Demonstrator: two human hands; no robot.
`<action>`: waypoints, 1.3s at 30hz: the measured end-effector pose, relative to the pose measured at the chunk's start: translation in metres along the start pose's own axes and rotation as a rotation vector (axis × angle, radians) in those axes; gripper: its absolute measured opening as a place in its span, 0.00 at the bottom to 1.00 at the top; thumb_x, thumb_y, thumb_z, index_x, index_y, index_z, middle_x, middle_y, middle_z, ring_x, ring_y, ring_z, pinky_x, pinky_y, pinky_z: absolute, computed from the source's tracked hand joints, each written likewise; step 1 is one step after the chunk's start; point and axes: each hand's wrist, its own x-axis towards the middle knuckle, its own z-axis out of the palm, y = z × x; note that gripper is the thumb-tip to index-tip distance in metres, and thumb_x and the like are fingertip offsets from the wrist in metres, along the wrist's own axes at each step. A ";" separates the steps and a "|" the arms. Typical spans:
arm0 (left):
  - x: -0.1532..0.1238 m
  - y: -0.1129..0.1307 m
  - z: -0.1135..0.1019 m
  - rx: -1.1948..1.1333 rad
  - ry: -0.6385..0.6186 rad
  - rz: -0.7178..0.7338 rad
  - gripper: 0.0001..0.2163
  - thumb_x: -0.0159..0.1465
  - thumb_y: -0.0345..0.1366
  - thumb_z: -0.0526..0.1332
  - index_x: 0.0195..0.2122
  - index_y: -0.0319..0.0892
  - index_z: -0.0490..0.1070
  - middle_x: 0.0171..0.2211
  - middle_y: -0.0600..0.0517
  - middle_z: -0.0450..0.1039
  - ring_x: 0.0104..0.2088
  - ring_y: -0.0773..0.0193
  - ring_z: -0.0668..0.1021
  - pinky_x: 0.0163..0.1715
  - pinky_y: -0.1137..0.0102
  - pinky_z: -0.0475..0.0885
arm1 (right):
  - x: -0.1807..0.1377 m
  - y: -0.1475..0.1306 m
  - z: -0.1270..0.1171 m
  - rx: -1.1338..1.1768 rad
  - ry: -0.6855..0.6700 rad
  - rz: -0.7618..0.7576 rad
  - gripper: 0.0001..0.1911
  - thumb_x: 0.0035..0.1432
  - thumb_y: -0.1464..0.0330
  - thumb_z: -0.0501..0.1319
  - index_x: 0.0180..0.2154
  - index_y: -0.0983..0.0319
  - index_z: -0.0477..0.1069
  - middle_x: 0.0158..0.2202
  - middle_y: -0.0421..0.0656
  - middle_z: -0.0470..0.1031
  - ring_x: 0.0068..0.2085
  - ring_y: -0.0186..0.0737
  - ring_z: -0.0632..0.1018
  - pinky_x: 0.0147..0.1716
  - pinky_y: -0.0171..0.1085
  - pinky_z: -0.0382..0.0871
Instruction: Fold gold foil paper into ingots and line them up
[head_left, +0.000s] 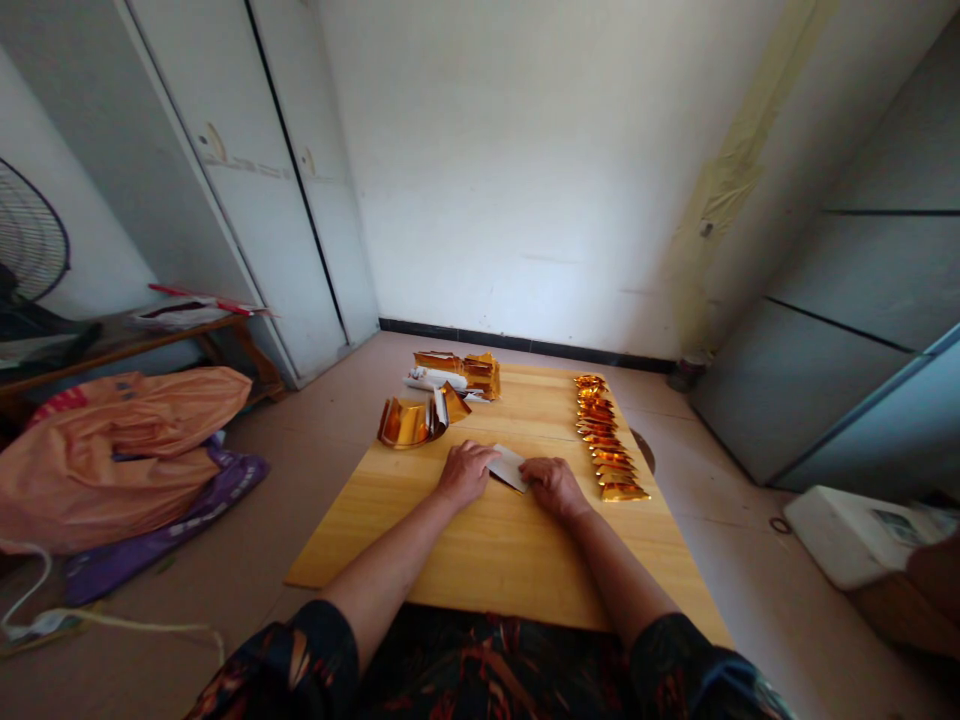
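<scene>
L hand (463, 475) & R hand (556, 487): each grip closed w/ fingertips on opp. ends of sm. grey-white paper piece (510, 466), approx. mid-desk, betw. hands. Just beyond, to L: curved gold foil sheets (406, 424); farther, gold foil stack (484, 374). R side of wooden desk (517, 565): near-to-far row of folded gold foil pieces (611, 458).

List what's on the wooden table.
The wooden table bears a row of gold pieces, curved gold sheets, a gold-and-white stack and a pale sheet between the left hand and right hand. The wood under these is hidden.
</scene>
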 end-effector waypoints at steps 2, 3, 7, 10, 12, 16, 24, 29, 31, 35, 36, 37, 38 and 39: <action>0.002 -0.001 0.001 -0.017 -0.016 -0.007 0.17 0.57 0.24 0.56 0.46 0.46 0.73 0.44 0.51 0.76 0.45 0.59 0.73 0.45 0.62 0.66 | 0.001 0.003 0.004 0.027 -0.002 0.007 0.14 0.44 0.81 0.51 0.27 0.60 0.71 0.35 0.40 0.78 0.38 0.35 0.77 0.42 0.34 0.64; 0.003 -0.002 0.001 -0.024 -0.014 -0.011 0.16 0.58 0.25 0.56 0.44 0.46 0.74 0.42 0.51 0.77 0.44 0.59 0.74 0.44 0.63 0.67 | 0.001 0.005 0.005 0.042 -0.004 0.008 0.14 0.44 0.81 0.51 0.27 0.60 0.71 0.35 0.40 0.78 0.38 0.35 0.77 0.42 0.34 0.64; 0.005 0.000 0.001 -0.049 0.020 -0.021 0.12 0.60 0.27 0.56 0.40 0.44 0.75 0.37 0.50 0.78 0.39 0.61 0.75 0.42 0.66 0.68 | -0.002 0.007 0.005 0.094 0.141 0.044 0.13 0.47 0.78 0.52 0.31 0.60 0.71 0.40 0.44 0.77 0.43 0.39 0.76 0.45 0.38 0.66; 0.006 0.002 0.004 -0.051 0.043 -0.047 0.11 0.59 0.27 0.57 0.40 0.43 0.75 0.36 0.50 0.77 0.39 0.61 0.75 0.43 0.66 0.69 | -0.009 -0.002 -0.003 0.135 0.352 0.073 0.12 0.50 0.75 0.54 0.37 0.59 0.71 0.45 0.47 0.73 0.48 0.42 0.72 0.47 0.42 0.65; 0.006 0.001 0.007 -0.060 0.059 -0.061 0.13 0.58 0.26 0.59 0.43 0.43 0.74 0.37 0.50 0.77 0.40 0.61 0.75 0.44 0.67 0.69 | -0.013 -0.011 -0.009 0.128 0.353 0.052 0.10 0.51 0.73 0.55 0.37 0.59 0.70 0.42 0.46 0.73 0.46 0.43 0.72 0.46 0.41 0.64; 0.006 0.000 0.012 -0.069 0.074 -0.079 0.18 0.56 0.25 0.59 0.48 0.43 0.71 0.41 0.49 0.76 0.43 0.60 0.75 0.46 0.65 0.69 | -0.016 -0.025 -0.008 0.005 0.103 -0.039 0.09 0.53 0.73 0.59 0.38 0.59 0.71 0.40 0.44 0.74 0.42 0.41 0.71 0.43 0.39 0.60; 0.006 0.003 0.014 -0.094 0.080 -0.196 0.26 0.55 0.24 0.59 0.56 0.43 0.62 0.42 0.49 0.74 0.42 0.61 0.74 0.46 0.67 0.69 | -0.013 -0.021 0.012 -0.155 0.032 0.036 0.08 0.60 0.71 0.56 0.39 0.57 0.73 0.38 0.44 0.75 0.41 0.40 0.70 0.38 0.36 0.57; 0.000 0.008 0.008 0.004 0.236 -0.129 0.19 0.54 0.24 0.58 0.48 0.41 0.67 0.45 0.46 0.70 0.47 0.57 0.70 0.47 0.63 0.66 | -0.009 -0.017 0.013 -0.120 0.050 0.073 0.09 0.62 0.70 0.55 0.34 0.58 0.74 0.34 0.42 0.75 0.37 0.37 0.70 0.37 0.35 0.57; -0.003 0.010 0.003 0.041 0.242 -0.077 0.09 0.57 0.25 0.57 0.37 0.43 0.71 0.39 0.47 0.70 0.44 0.56 0.70 0.44 0.62 0.66 | -0.007 -0.016 0.014 -0.099 0.064 0.094 0.08 0.62 0.70 0.56 0.34 0.58 0.74 0.35 0.41 0.76 0.37 0.37 0.71 0.37 0.34 0.58; -0.012 0.011 -0.003 -0.012 0.335 -0.033 0.11 0.57 0.23 0.54 0.34 0.43 0.72 0.35 0.48 0.70 0.40 0.58 0.70 0.41 0.63 0.65 | -0.004 -0.014 0.017 -0.064 0.084 0.102 0.09 0.62 0.70 0.56 0.32 0.59 0.74 0.37 0.41 0.76 0.38 0.37 0.72 0.39 0.34 0.59; -0.015 0.011 -0.003 -0.036 0.371 -0.028 0.12 0.55 0.22 0.53 0.36 0.42 0.72 0.35 0.48 0.71 0.40 0.58 0.70 0.42 0.63 0.66 | -0.003 -0.013 0.017 -0.059 0.088 0.102 0.09 0.62 0.70 0.56 0.32 0.59 0.74 0.37 0.41 0.76 0.38 0.37 0.72 0.40 0.33 0.59; -0.017 0.010 -0.002 -0.062 0.389 -0.009 0.14 0.54 0.21 0.53 0.36 0.41 0.72 0.35 0.47 0.71 0.40 0.58 0.70 0.42 0.63 0.66 | -0.003 -0.013 0.017 -0.053 0.090 0.102 0.10 0.62 0.70 0.55 0.31 0.59 0.74 0.36 0.41 0.76 0.37 0.37 0.72 0.40 0.33 0.60; -0.020 0.009 -0.002 -0.086 0.380 0.023 0.14 0.53 0.21 0.52 0.36 0.41 0.72 0.35 0.47 0.71 0.39 0.58 0.71 0.42 0.64 0.66 | -0.003 -0.013 0.018 -0.047 0.092 0.103 0.10 0.62 0.70 0.55 0.31 0.59 0.74 0.36 0.41 0.76 0.37 0.36 0.72 0.40 0.33 0.60; -0.021 0.008 0.000 -0.107 0.350 0.061 0.14 0.52 0.20 0.52 0.35 0.41 0.72 0.34 0.48 0.72 0.39 0.59 0.71 0.42 0.64 0.66 | -0.003 -0.012 0.018 -0.040 0.093 0.104 0.09 0.62 0.70 0.55 0.32 0.59 0.74 0.36 0.41 0.76 0.37 0.36 0.72 0.40 0.33 0.60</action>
